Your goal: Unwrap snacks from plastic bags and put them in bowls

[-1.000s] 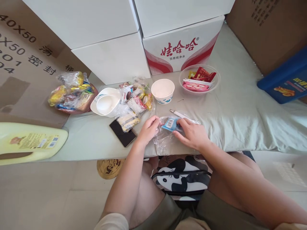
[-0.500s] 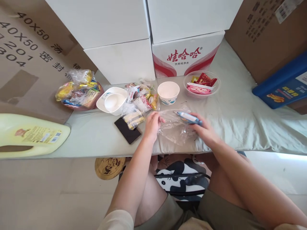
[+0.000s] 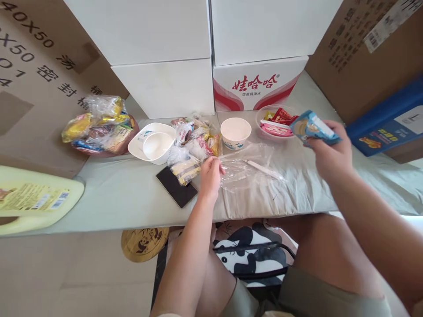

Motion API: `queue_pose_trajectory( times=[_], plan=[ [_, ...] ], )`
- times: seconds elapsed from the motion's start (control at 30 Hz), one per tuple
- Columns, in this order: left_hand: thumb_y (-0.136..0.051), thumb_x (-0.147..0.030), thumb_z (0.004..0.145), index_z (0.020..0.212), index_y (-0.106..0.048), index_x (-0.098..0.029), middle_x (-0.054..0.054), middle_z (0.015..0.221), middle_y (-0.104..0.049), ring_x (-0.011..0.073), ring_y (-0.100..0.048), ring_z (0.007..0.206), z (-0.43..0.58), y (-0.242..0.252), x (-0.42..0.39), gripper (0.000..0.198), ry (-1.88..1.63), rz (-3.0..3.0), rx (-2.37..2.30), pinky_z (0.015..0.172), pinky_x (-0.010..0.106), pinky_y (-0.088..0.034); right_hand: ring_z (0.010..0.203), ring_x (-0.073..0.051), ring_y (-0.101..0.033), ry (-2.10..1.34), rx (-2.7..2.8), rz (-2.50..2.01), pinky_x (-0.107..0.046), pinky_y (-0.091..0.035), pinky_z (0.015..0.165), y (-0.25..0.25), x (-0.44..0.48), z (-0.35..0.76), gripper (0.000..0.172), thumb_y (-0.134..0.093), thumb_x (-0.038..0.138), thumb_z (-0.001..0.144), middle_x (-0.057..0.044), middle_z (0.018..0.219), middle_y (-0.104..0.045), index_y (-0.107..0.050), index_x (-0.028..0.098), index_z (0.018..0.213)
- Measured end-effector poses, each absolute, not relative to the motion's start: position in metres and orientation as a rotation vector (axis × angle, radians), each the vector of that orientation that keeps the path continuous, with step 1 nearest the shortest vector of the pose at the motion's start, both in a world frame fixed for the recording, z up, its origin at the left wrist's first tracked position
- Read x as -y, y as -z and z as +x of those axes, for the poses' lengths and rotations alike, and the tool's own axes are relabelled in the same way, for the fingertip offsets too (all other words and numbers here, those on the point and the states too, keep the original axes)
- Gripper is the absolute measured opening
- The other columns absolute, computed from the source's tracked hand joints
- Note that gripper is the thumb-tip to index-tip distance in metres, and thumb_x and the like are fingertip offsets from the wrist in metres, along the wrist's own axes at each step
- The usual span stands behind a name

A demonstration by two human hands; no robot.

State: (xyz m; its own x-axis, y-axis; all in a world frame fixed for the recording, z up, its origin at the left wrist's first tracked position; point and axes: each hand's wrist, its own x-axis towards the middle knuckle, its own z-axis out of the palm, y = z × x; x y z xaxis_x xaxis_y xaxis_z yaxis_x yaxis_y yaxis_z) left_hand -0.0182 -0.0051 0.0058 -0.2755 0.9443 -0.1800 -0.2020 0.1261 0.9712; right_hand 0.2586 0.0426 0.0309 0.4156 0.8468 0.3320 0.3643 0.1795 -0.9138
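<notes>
My left hand (image 3: 210,176) pinches the edge of a clear plastic bag (image 3: 238,176) that lies flat on the cloth. A thin white strip (image 3: 266,169) shows inside or under the bag; I cannot tell which. My right hand (image 3: 333,152) is closed on a blue snack packet (image 3: 312,127), raised at the right. Just left of the packet stands a clear round bowl (image 3: 259,127) holding red, pink and yellow packets (image 3: 277,123). A white paper bowl (image 3: 235,132) is behind the bag. Several wrapped snacks (image 3: 196,141) lie heaped left of it.
A black phone (image 3: 168,187) lies partly under the snacks. White bowls (image 3: 137,147), one inside another, and a full snack basket (image 3: 114,152) stand at the left. White boxes (image 3: 165,88) line the back. A yellow jug (image 3: 39,198) and a blue container (image 3: 393,127) flank the sides.
My right hand has lifted the blue packet away from the plastic bag and moved right, beside the clear bowl. My left hand keeps its hold on the bag. The view has shifted slightly.
</notes>
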Motion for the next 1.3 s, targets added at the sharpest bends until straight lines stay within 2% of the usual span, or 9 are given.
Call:
queue_pose_trajectory(
  times=[0.23, 0.33, 0.47, 0.7, 0.87, 1.0, 1.1, 1.2, 1.3],
  plan=[
    [-0.049, -0.024, 0.085, 0.061, -0.047, -0.021, -0.005, 0.051, -0.049, 0.0101, -0.048, 0.051, -0.007, 0.001, -0.005, 0.024, -1.327, 0.954, -1.321, 0.056, 0.022, -0.039, 0.087, -0.019, -0.057, -0.281, 1.729, -1.926, -0.037, -0.044, 0.083, -0.071, -0.116, 0.257, 0.042, -0.066, 0.024, 0.076, -0.006, 0.101, -0.066, -0.064, 0.023, 0.118],
    [-0.049, -0.024, 0.086, 0.061, -0.047, -0.021, -0.005, 0.052, -0.049, 0.0103, -0.049, 0.053, -0.004, 0.000, -0.006, 0.025, -1.306, 1.004, -1.332, 0.058, 0.023, -0.039, 0.096, -0.024, -0.058, -0.246, 1.852, -2.181, -0.041, -0.044, 0.087, -0.070, -0.134, 0.262, 0.064, -0.071, 0.027, 0.075, -0.011, 0.111, -0.066, -0.054, 0.021, 0.137],
    [-0.048, -0.025, 0.087, 0.061, -0.048, -0.021, -0.005, 0.052, -0.050, 0.0103, -0.050, 0.054, -0.004, -0.001, -0.006, 0.026, -1.291, 1.046, -1.329, 0.058, 0.023, -0.039, 0.112, -0.025, -0.058, -0.100, 1.943, -1.911, -0.040, -0.044, 0.093, -0.059, -0.135, 0.274, 0.095, -0.080, 0.026, 0.066, -0.018, 0.140, -0.052, -0.038, 0.018, 0.150],
    [-0.048, -0.023, 0.086, 0.060, -0.048, -0.021, -0.005, 0.051, -0.050, 0.0101, -0.049, 0.053, -0.010, 0.000, -0.007, 0.026, -1.305, 1.021, -1.324, 0.056, 0.023, -0.037, 0.115, -0.028, -0.059, 0.046, 2.065, -1.970, -0.048, -0.035, 0.086, -0.044, -0.156, 0.266, 0.035, -0.066, 0.027, 0.088, -0.018, 0.119, -0.070, -0.070, 0.020, 0.122],
    [-0.049, -0.020, 0.086, 0.060, -0.049, -0.020, -0.005, 0.051, -0.050, 0.0099, -0.049, 0.053, -0.010, -0.003, -0.006, 0.026, -1.286, 1.033, -1.334, 0.056, 0.022, -0.037, 0.129, -0.031, -0.050, -0.095, 2.063, -2.173, -0.056, -0.027, 0.090, -0.052, -0.179, 0.260, 0.039, -0.059, 0.032, 0.091, -0.020, 0.133, -0.063, -0.067, 0.013, 0.125],
    [-0.049, -0.018, 0.086, 0.058, -0.048, -0.020, -0.005, 0.051, -0.050, 0.0101, -0.049, 0.053, -0.008, -0.006, -0.007, 0.027, -1.271, 1.028, -1.328, 0.057, 0.022, -0.037, 0.136, -0.035, -0.043, 0.150, 1.964, -1.671, -0.058, -0.024, 0.102, -0.062, -0.135, 0.253, 0.046, -0.061, 0.033, 0.086, -0.020, 0.140, -0.058, -0.065, 0.014, 0.128],
    [-0.049, -0.019, 0.085, 0.059, -0.049, -0.020, -0.005, 0.051, -0.050, 0.0104, -0.049, 0.053, -0.005, -0.005, -0.009, 0.027, -1.248, 1.038, -1.325, 0.056, 0.023, -0.037, 0.119, -0.030, -0.059, -0.019, 2.018, -1.273, -0.049, -0.040, 0.099, -0.052, -0.075, 0.235, 0.044, -0.052, 0.033, 0.088, -0.019, 0.126, -0.066, -0.064, 0.015, 0.127],
    [-0.049, -0.020, 0.086, 0.059, -0.048, -0.020, -0.004, 0.051, -0.049, 0.0109, -0.049, 0.055, -0.003, -0.001, -0.010, 0.027, -1.216, 1.087, -1.334, 0.057, 0.023, -0.037, 0.115, -0.030, -0.063, -0.306, 2.180, -1.086, -0.048, -0.046, 0.097, -0.020, -0.022, 0.212, 0.042, -0.056, 0.039, 0.088, -0.014, 0.123, -0.069, -0.060, 0.022, 0.127],
    [-0.052, -0.026, 0.088, 0.073, -0.056, -0.020, -0.002, 0.065, -0.057, 0.0110, -0.051, 0.059, -0.001, 0.006, -0.008, 0.016, -1.183, 1.161, -1.425, 0.059, 0.023, -0.039, 0.094, -0.027, -0.067, -0.393, 2.262, -1.137, -0.045, -0.048, 0.089, 0.016, 0.004, 0.197, 0.026, -0.054, 0.029, 0.089, -0.008, 0.092, -0.074, -0.065, 0.023, 0.112]
  ],
)
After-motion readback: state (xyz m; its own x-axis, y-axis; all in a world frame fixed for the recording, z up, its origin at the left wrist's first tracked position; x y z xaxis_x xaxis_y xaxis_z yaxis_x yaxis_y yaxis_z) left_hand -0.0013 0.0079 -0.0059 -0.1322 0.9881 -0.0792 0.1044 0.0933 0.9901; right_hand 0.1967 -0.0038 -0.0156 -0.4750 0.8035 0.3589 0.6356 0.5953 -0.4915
